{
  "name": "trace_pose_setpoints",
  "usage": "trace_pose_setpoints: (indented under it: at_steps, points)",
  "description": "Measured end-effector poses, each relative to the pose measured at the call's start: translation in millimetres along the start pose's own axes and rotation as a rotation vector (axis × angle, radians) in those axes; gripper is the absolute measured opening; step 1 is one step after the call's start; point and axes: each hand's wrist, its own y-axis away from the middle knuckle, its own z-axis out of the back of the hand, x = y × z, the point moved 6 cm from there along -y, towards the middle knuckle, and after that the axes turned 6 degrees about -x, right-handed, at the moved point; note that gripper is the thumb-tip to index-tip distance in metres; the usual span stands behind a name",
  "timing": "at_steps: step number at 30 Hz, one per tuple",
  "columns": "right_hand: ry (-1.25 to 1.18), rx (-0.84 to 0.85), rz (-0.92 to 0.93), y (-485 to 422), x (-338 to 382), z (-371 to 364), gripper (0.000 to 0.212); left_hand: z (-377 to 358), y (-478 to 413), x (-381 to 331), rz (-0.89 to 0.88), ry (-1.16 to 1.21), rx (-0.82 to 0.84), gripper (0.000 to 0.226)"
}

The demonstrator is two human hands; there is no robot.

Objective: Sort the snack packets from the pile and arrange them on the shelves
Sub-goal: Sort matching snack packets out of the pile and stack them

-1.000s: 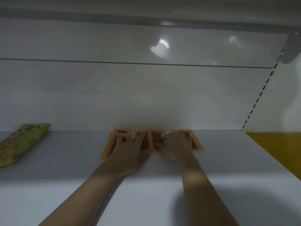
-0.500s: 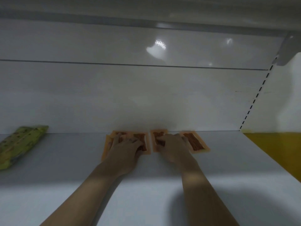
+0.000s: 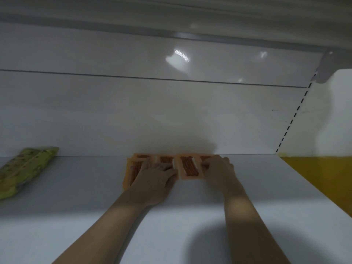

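Observation:
Several flat orange snack packets lie in a row against the back wall of the white shelf. My left hand rests palm down on the left packets, fingers spread over them. Covering the rightmost packet, my right hand has its fingers curled at that packet's left edge. One packet shows fully between the two hands. At the shelf's far left lies a green snack packet, apart from both hands.
The white back panel rises right behind the packets. A shelf above roofs the space. A slotted upright and a yellow side panel bound the right end.
Both hands have shifted a little to the right along the row. The right hand now covers the rightmost packet, and a middle packet lies uncovered between the hands.

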Motion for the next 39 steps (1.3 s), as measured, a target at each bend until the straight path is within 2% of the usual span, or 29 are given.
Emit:
trace_pose_setpoints:
  at_steps: [3, 6, 9, 12, 15, 17, 19, 22, 25, 28, 31, 35, 39]
  points:
    - [-0.046, -0.002, 0.025, 4, 5, -1, 0.03, 1, 0, -1, 0.014, -0.022, 0.042, 0.087]
    - [-0.102, -0.063, 0.051, 5, 8, -2, 0.044, 3, 2, -2, 0.015, -0.024, 0.061, 0.09]
    - [-0.048, -0.118, -0.013, 6, 9, 11, 0.037, 7, 2, 3, 0.037, -0.041, 0.062, 0.077]
    - [-0.052, -0.262, 0.011, 8, 21, 24, 0.039, 26, 5, 22, 0.214, -0.114, 0.016, 0.06]
    - [-0.094, -0.221, 0.168, 19, 63, 12, 0.035, 40, 27, 54, 0.532, -0.055, -0.066, 0.059]
    - [-0.054, -0.176, 0.316, 29, 93, -6, 0.044, 35, 39, 62, 0.636, -0.012, 0.028, 0.07]
    - [-0.032, -0.124, 0.402, 38, 113, -22, 0.05, 29, 42, 64, 0.656, 0.011, 0.073, 0.079]
    - [-0.067, -0.077, 0.463, 45, 123, -30, 0.042, 30, 42, 71, 0.709, 0.156, 0.012, 0.086]
    - [-0.015, -0.059, 0.471, 45, 121, -32, 0.042, 29, 46, 86, 0.76, 0.287, -0.045, 0.085]
    - [-0.05, -0.055, 0.461, 46, 120, -33, 0.033, 31, 50, 98, 0.837, 0.449, -0.086, 0.098]
    - [-0.054, -0.049, 0.477, 47, 124, -35, 0.035, 35, 52, 108, 0.872, 0.474, -0.15, 0.089]
    - [-0.006, -0.052, 0.532, 49, 130, -41, 0.04, 44, 60, 123, 0.918, 0.402, -0.152, 0.072]
    - [0.007, -0.036, 0.572, 50, 128, -44, 0.046, 51, 81, 151, 1.022, 0.419, -0.203, 0.095]
